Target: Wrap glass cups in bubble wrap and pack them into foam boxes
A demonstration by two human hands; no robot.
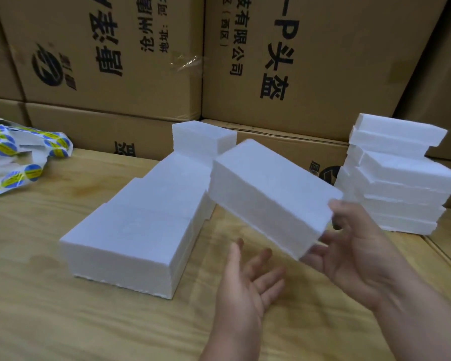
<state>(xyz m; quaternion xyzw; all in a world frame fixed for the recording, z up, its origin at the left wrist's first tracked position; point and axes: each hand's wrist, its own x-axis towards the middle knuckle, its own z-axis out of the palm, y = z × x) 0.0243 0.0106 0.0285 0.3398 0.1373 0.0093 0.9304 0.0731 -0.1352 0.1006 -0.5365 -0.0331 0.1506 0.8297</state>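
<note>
Right hand (354, 252) is gripping the near end of a white rectangular foam box (268, 194), holding it tilted above the pale wooden table (63, 308). Left hand (248, 285) is hovering palm-up just below the grip, fingers loose, holding nothing. Closed white foam boxes (141, 220) are lying left of it; stacked flat white foam lids (399, 175) are standing beyond.

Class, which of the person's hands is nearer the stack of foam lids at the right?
Right. The right hand grips a foam box just beside the stack of foam lids; the left hand hangs open farther away.
</note>
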